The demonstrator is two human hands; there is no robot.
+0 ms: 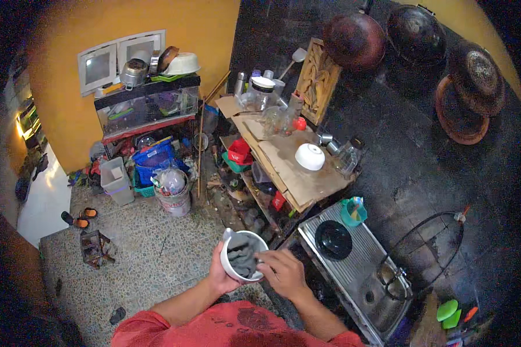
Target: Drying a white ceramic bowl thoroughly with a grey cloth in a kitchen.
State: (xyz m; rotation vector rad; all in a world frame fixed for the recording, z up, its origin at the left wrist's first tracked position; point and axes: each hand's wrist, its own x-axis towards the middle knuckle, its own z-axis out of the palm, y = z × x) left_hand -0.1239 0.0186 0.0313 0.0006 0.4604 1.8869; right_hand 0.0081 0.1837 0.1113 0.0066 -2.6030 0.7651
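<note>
A white bowl (262,243) is held in front of my red shirt, tilted so that its inside faces up. My left hand (221,270) grips its left and lower rim. A crumpled dark grey cloth (241,253) lies inside the bowl. At the bowl's right rim, my right hand (282,270) has its fingers bent over the edge, at the cloth; the fingertips are partly blurred, and whether they pinch the cloth cannot be told. Another white bowl (310,157) rests upside down on the cardboard-covered table (282,173) ahead.
To the right stands a steel sink unit (351,277) with a black plate (333,240) and a teal container (354,212) on its drainboard. A filled bucket (173,201) and a small wooden stool (96,249) are on the pebbled floor at the left.
</note>
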